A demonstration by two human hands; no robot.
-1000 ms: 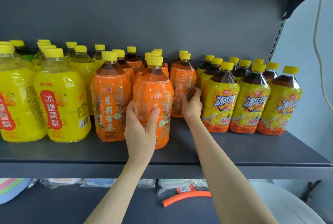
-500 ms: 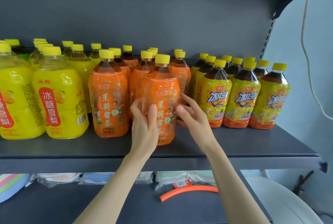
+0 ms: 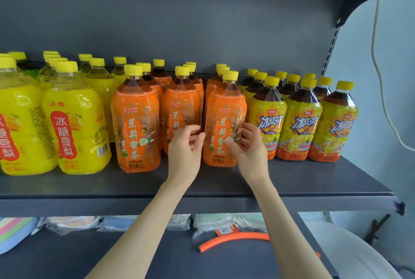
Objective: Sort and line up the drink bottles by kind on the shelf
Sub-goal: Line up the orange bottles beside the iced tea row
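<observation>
- Head view: the jasmine tea bottle (image 3: 224, 121) fronts the rightmost orange row on the shelf (image 3: 314, 180). The right hand (image 3: 249, 146) lightly grips its side, and the left hand (image 3: 186, 144) is loosely curled and empty.
- Best squared level with the neighbouring fronts, label forward.

R hand (image 3: 249, 150) grips rt orange bottle (image 3: 224, 108); L hand (image 3: 184, 150) just beside.
</observation>
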